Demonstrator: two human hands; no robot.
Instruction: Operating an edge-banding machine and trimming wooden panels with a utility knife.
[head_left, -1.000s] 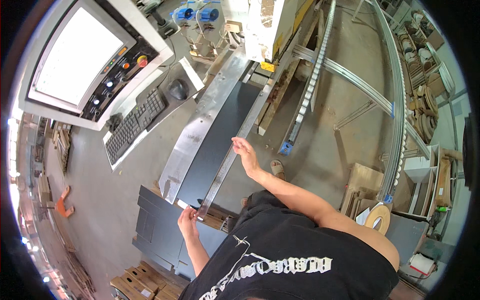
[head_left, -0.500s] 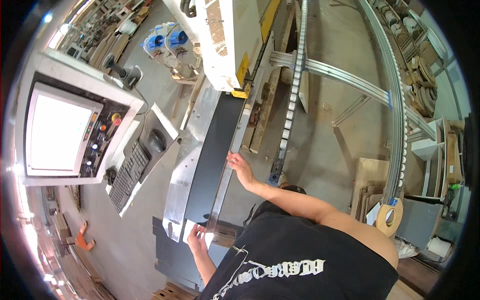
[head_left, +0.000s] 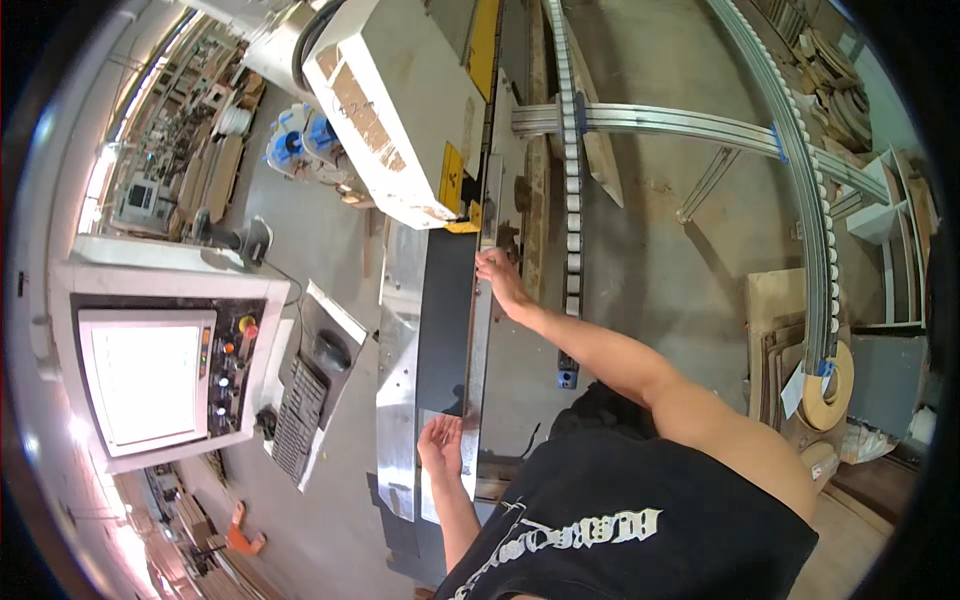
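A long dark grey panel [head_left: 445,320] lies flat on the metal bed of a machine. Its far end goes beneath the machine's white cover [head_left: 400,130]. My left hand [head_left: 440,447] is at the panel's near end, fingers stretched out and palm partly up, holding nothing. Farther along, my right hand [head_left: 503,283] rests at the panel's right edge beside the metal guide rail [head_left: 480,350]. Its fingers are loosely bent and apart, close to the yellow-marked corner of the cover. Whether the fingertips press on the panel or the rail, I cannot tell.
To the left stand a control cabinet with a lit screen [head_left: 145,380], a keyboard [head_left: 300,420] and a mouse [head_left: 331,350]. A roller rail [head_left: 573,220] runs along the right, joined to an aluminium frame [head_left: 680,125]. A tape roll [head_left: 828,388] and leaning boards lie beyond.
The panel has slid away from me, farther under the cover, and less of it shows. Both hands have moved forward along with it. The view has turned somewhat.
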